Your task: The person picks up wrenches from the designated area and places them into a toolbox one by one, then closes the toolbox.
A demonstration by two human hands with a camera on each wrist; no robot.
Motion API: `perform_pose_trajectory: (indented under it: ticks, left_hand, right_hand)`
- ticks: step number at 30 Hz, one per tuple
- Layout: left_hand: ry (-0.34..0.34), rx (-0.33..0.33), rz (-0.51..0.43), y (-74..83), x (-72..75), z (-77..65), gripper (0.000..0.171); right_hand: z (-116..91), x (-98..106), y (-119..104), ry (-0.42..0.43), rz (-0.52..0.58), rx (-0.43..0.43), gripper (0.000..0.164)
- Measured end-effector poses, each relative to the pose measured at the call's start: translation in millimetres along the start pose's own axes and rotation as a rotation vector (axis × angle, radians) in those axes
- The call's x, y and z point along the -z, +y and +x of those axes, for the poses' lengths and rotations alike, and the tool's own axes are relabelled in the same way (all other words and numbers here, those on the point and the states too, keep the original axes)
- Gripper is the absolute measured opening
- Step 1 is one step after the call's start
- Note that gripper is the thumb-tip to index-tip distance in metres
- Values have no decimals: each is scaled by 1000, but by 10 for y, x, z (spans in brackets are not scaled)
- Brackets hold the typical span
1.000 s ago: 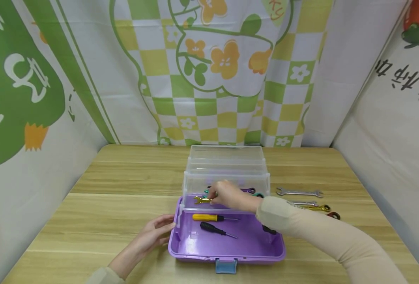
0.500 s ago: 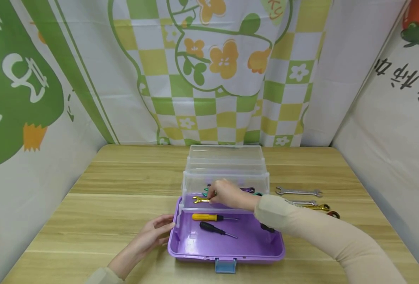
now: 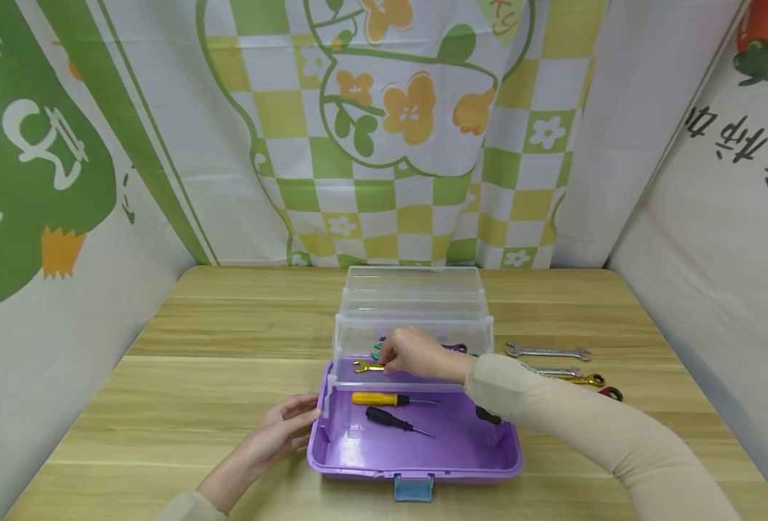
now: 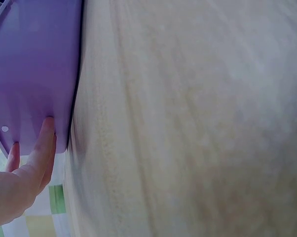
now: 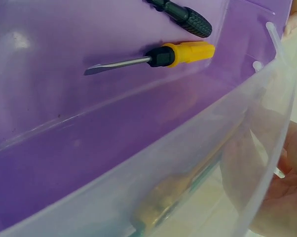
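Note:
My right hand [image 3: 421, 356] pinches a gold wrench [image 3: 366, 367] at the clear upper tray of a purple toolbox [image 3: 416, 463]. One open-ended jaw of the wrench sticks out left of the fingers; in the right wrist view the wrench [image 5: 163, 197] shows blurred through the tray wall. A purple-ended wrench [image 3: 457, 348] and teal ones lie partly hidden behind that hand. At the box's left side, my left hand [image 3: 278, 428] rests its extended fingertips against the outer wall [image 4: 35, 64]. Inside the box lie a yellow screwdriver [image 3: 375, 399] and a black screwdriver [image 3: 389, 417].
Right of the box, a silver double-ended wrench [image 3: 549, 353] lies on the wooden table [image 3: 228, 325] with several others, partly covered by the right sleeve [image 3: 573, 412]. Another black handle [image 3: 488, 415] is inside the box. A blue latch [image 3: 414, 487] hangs from its front.
The right forearm has shifted very slightly left. Both hands otherwise keep their places, the right one still pinching the gold wrench.

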State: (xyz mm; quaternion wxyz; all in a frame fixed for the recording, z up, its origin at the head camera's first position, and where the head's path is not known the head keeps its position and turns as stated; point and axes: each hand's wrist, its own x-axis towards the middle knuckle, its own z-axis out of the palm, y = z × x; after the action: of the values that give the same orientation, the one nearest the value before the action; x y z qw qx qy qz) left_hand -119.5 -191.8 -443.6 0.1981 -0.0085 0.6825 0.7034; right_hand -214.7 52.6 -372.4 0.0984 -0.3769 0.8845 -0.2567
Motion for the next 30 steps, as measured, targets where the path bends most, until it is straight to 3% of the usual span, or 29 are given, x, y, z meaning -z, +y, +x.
perform_pose_trajectory:
  ticks: [14,30]
  left_hand:
    - [-12,-2,-3,-19,1,4,62]
    - [3,0,-6,2,-15,-2,62]
  right_hand:
    - [-191,176,56,-37,49,65,18]
    - [-514,345,168,44,94,73,20]
